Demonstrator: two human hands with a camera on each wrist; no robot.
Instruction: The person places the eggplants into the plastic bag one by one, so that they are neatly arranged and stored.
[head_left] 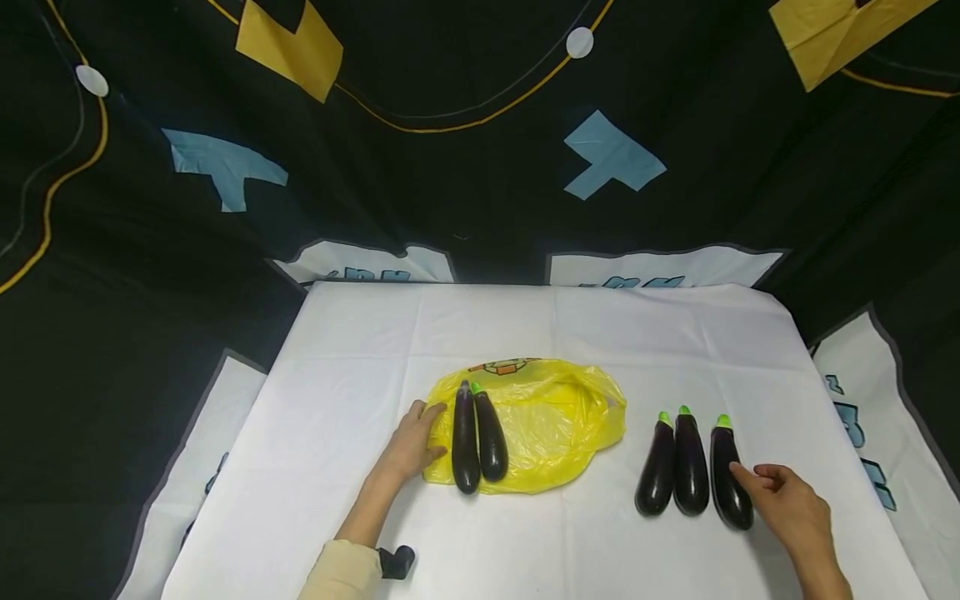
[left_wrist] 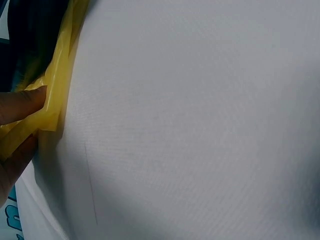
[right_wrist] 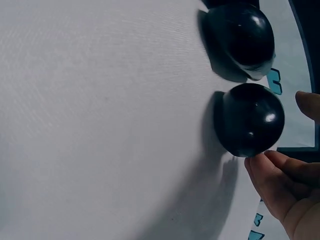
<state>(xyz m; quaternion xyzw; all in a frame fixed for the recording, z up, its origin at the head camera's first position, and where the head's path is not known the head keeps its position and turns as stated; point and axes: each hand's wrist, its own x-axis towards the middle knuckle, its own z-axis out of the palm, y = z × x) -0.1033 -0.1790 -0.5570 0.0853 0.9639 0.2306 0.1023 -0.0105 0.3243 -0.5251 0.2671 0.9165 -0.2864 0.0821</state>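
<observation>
On the left of the table lies a flattened yellow plastic bag [head_left: 555,433], with two dark purple eggplants, the left one [head_left: 464,442] and the right one [head_left: 491,437], on its left part. My left hand [head_left: 408,442] pinches the bag's left edge; in the left wrist view the yellow plastic [left_wrist: 57,95] passes between finger and thumb. Three more eggplants with green stem ends lie in a row to the right. My right hand [head_left: 795,508] is at the rightmost eggplant [head_left: 729,479]. In the right wrist view its fingertips meet this eggplant's [right_wrist: 252,120] side, thumb held apart.
The other eggplants of the row, the middle one [head_left: 690,467] and the left one [head_left: 657,471], lie close by. A white cloth [head_left: 495,325] covers the table. Behind it hangs a dark patterned curtain [head_left: 465,200]. A small black object [head_left: 397,562] shows at the left sleeve.
</observation>
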